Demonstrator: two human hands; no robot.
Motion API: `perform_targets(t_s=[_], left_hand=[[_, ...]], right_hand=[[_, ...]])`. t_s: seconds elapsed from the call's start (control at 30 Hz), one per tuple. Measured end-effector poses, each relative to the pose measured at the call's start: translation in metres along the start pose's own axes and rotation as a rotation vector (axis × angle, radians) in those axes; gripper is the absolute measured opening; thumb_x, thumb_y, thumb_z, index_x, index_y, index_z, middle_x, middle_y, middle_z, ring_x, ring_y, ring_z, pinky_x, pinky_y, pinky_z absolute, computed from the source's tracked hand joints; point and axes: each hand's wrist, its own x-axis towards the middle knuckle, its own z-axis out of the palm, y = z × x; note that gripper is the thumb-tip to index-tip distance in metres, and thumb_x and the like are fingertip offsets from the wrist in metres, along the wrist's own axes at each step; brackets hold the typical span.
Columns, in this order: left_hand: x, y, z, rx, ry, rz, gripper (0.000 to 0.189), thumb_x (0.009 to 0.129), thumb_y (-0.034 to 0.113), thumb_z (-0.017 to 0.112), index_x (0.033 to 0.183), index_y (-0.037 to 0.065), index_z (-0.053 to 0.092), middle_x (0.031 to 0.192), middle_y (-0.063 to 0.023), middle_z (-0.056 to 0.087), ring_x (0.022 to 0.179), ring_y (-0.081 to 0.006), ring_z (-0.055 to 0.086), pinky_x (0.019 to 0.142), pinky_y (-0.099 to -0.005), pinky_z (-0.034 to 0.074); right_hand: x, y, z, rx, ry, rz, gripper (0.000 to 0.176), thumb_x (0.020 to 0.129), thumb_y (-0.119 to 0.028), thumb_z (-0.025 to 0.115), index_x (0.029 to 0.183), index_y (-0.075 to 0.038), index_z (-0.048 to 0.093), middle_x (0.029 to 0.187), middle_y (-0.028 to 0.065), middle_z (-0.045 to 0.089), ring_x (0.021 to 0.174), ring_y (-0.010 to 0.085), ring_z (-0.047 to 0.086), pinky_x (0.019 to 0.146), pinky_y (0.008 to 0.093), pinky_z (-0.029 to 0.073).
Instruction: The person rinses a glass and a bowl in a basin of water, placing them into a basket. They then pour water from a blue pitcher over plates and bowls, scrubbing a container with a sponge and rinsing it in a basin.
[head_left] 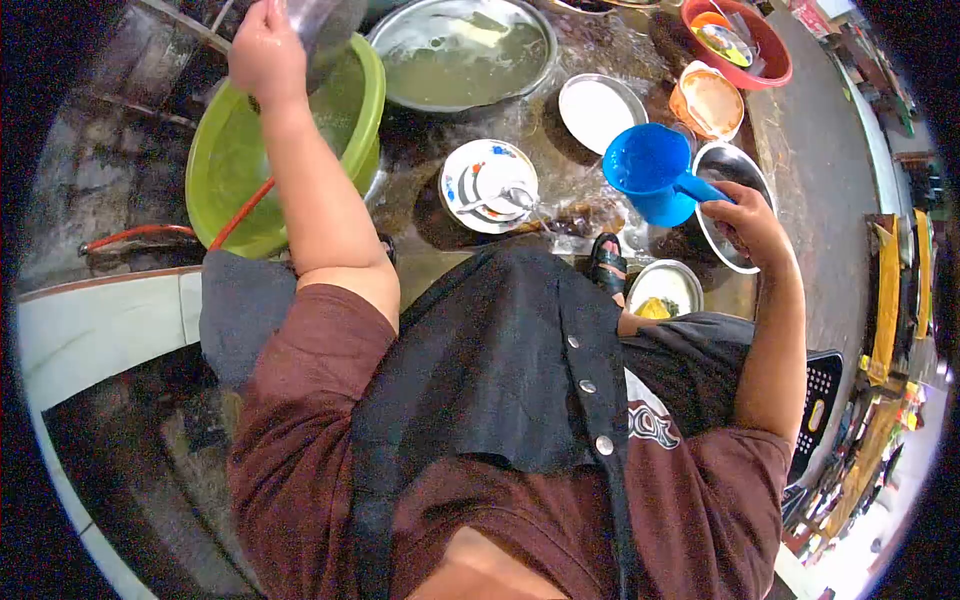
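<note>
My right hand (748, 228) is closed round the handle of a blue plastic dipper (648, 168), held above the wet floor with its mouth facing up. Raised at the upper left, my left hand (268, 58) is closed on a clear, see-through thing (325, 28) whose kind I cannot make out; the frame's top edge cuts it off. Below that hand stands a large green basin (370, 110) with an orange hose (242, 215) across its rim. A stack of patterned plates (455, 165), with spoons on top, sits between my arms.
A wide metal basin (549, 75) of cloudy water stands beyond the plates. A white-looking plate (600, 112), an orange bowl (708, 98), a metal bowl (760, 190) and a red basin (775, 72) are at the right. Near my foot sits a bowl (675, 282) with something yellow inside.
</note>
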Motion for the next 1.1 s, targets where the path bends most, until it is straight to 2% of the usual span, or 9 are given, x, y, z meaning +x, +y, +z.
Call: perform_targets(t_s=[0.17, 0.27, 0.37, 0.43, 0.5, 0.7, 0.9, 1.03, 1.1], left_hand=[[-0.027, -0.069, 0.007, 0.445, -0.048, -0.021, 0.032, 0.086, 0.037, 0.044, 0.081, 0.01, 0.062, 0.08, -0.0127, 0.063, 0.074, -0.0339, 0.06, 0.06, -0.0447, 0.045], [-0.052, -0.114, 0.028, 0.53, -0.279, -0.262, 0.032, 0.085, 0.037, 0.044, 0.085, 0.012, 0.064, 0.084, -0.0157, 0.062, 0.079, -0.0347, 0.06, 0.063, -0.0441, 0.046], [-0.073, -0.117, 0.041, 0.577, -0.372, -0.215, 0.031, 0.082, 0.035, 0.046, 0.086, 0.01, 0.065, 0.084, -0.0197, 0.062, 0.082, -0.0358, 0.059, 0.066, -0.0441, 0.047], [-0.092, -0.063, 0.046, 0.614, -0.096, 0.075, 0.032, 0.08, 0.031, 0.047, 0.086, 0.006, 0.066, 0.083, -0.0203, 0.062, 0.08, -0.0367, 0.06, 0.067, -0.0444, 0.048], [-0.105, -0.02, 0.068, 0.46, -0.531, -0.093, 0.03, 0.079, 0.027, 0.047, 0.082, 0.004, 0.066, 0.082, -0.0194, 0.062, 0.076, -0.036, 0.061, 0.066, -0.0459, 0.048], [-0.292, 0.046, 0.128, 0.284, -1.529, 0.175, 0.036, 0.081, 0.04, 0.051, 0.092, 0.009, 0.066, 0.102, -0.0107, 0.063, 0.096, -0.0257, 0.059, 0.082, -0.0398, 0.042], [-0.371, 0.061, 0.117, 0.278, -1.602, 0.164, 0.037, 0.079, 0.032, 0.055, 0.115, 0.022, 0.054, 0.113, -0.0097, 0.049, 0.105, -0.0289, 0.049, 0.088, -0.0408, 0.04], [-0.383, 0.059, 0.125, 0.349, -1.776, 0.475, 0.056, 0.075, 0.038, 0.061, 0.125, 0.019, 0.044, 0.114, -0.0119, 0.041, 0.104, -0.0306, 0.047, 0.084, -0.0409, 0.045], [-0.408, 0.045, 0.135, 0.098, -1.627, 0.212, 0.032, 0.079, 0.024, 0.051, 0.112, 0.022, 0.053, 0.114, -0.0113, 0.042, 0.104, -0.0311, 0.047, 0.085, -0.0419, 0.044]], right_hand=[[0.005, -0.006, 0.01, -0.024, -0.051, -0.003, 0.04, 0.072, -0.017, 0.062, 0.107, 0.002, 0.055, 0.064, -0.0017, 0.051, 0.05, 0.0057, 0.042, 0.044, 0.0197, 0.03], [0.003, -0.016, 0.016, -0.089, -0.088, -0.008, 0.039, 0.072, -0.019, 0.061, 0.105, 0.002, 0.058, 0.067, 0.0003, 0.054, 0.052, 0.0061, 0.043, 0.046, 0.0203, 0.033], [0.013, -0.009, 0.018, -0.134, -0.082, -0.036, 0.04, 0.072, -0.02, 0.061, 0.105, 0.002, 0.058, 0.074, 0.0037, 0.059, 0.058, 0.0086, 0.05, 0.052, 0.0221, 0.04], [0.015, -0.008, 0.02, -0.132, -0.086, -0.074, 0.043, 0.071, -0.02, 0.061, 0.107, 0.004, 0.057, 0.083, 0.0079, 0.063, 0.069, 0.0127, 0.057, 0.065, 0.0251, 0.045], [0.018, -0.008, 0.021, -0.173, -0.088, -0.064, 0.044, 0.071, -0.02, 0.062, 0.108, 0.004, 0.057, 0.085, 0.0089, 0.063, 0.073, 0.014, 0.058, 0.069, 0.026, 0.045], [0.024, -0.006, 0.028, -0.269, -0.081, -0.057, 0.047, 0.07, -0.02, 0.064, 0.109, 0.005, 0.056, 0.089, 0.0105, 0.064, 0.076, 0.0156, 0.059, 0.071, 0.0273, 0.046], [0.03, -0.01, 0.051, -0.548, -0.084, -0.16, 0.045, 0.067, -0.018, 0.064, 0.106, 0.003, 0.058, 0.086, 0.0142, 0.063, 0.078, 0.0177, 0.059, 0.074, 0.0301, 0.045], [0.037, -0.012, 0.061, -0.529, -0.109, -0.186, 0.045, 0.066, -0.021, 0.064, 0.104, 0.003, 0.059, 0.084, 0.0194, 0.062, 0.078, 0.0265, 0.06, 0.074, 0.0346, 0.046], [0.039, -0.011, 0.063, -0.529, -0.095, -0.248, 0.046, 0.066, -0.025, 0.064, 0.102, 0.002, 0.061, 0.086, 0.0241, 0.062, 0.082, 0.0345, 0.062, 0.076, 0.0385, 0.047]])
